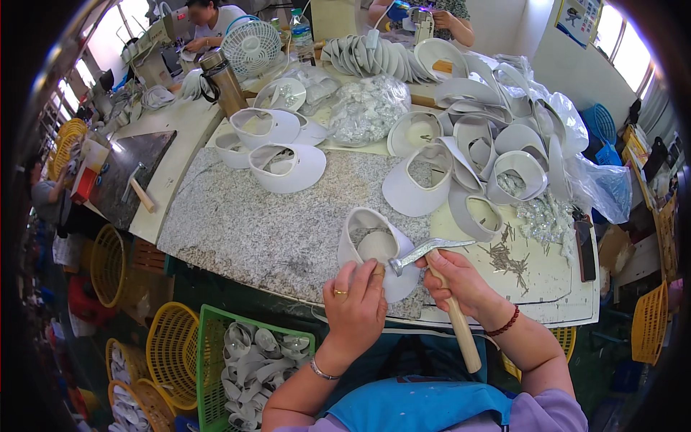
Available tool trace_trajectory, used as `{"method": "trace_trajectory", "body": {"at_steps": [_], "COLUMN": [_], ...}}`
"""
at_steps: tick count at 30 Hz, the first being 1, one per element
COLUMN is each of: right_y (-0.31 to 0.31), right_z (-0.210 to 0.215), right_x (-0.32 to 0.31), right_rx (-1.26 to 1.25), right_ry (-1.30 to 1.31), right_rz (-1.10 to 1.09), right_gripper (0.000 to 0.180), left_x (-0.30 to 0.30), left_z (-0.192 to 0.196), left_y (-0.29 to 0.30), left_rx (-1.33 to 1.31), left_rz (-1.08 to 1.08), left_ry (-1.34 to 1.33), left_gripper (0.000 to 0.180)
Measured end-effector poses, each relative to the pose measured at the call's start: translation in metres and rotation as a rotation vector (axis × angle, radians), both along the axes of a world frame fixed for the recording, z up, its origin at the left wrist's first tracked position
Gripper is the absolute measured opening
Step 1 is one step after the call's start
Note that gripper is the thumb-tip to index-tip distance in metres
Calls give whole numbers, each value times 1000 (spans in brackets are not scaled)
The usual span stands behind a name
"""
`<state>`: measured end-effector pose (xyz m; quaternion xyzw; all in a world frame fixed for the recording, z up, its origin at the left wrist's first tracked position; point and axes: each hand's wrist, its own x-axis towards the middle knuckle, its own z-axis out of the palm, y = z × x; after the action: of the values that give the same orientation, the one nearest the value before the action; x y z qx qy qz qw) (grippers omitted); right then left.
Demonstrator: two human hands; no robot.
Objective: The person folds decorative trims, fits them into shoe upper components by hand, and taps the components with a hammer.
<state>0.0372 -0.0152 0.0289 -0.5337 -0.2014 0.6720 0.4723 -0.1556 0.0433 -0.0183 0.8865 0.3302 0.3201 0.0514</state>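
Observation:
A white shoe upper (402, 288) lies on the speckled stone slab (245, 223) at the table's front edge, its opening facing up. My left hand (356, 306), with a ring on one finger, presses its closed fingertips against the upper's near rim; whether they pinch something small as well is hidden. Wrapped round the wooden handle of a hammer (461, 327) is my right hand (461, 284). The hammer's metal head (425, 252) hangs over the upper, right beside my left fingertips. Loose nails (507, 263) are scattered on the board to the right.
More white uppers (288, 169) stand at the slab's far side, and a big pile (518, 173) sits at the right. Behind are a bag of clear parts (371, 108), a flask (224, 83) and a fan (252, 47). A green crate (209, 360) stands below left. Two people work across the table.

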Motion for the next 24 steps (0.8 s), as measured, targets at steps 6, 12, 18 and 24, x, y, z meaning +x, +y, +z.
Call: {"method": "trace_trajectory", "body": {"at_steps": [6,12,18,24], "right_y": [1,3,5,6], "right_z": [-5,-6,-5,-2], "right_x": [1,1,4,-1], "right_rx": [0,-13,-18,79], "right_ry": [-5,-56,-89,-389], "right_rz": [-21,-14,67,150], "right_gripper": [35,36,36,32], "left_x": [1,0,-1,-1], "left_z": [-1,-2,-2,-4], "left_y": [2,2,2,2], "left_rx": [-4,8,23,5], "left_rz": [-4,-6,-15,-33], "left_ry": [-43,-47,-37,-47], "left_gripper": [37,38,39,38]}}
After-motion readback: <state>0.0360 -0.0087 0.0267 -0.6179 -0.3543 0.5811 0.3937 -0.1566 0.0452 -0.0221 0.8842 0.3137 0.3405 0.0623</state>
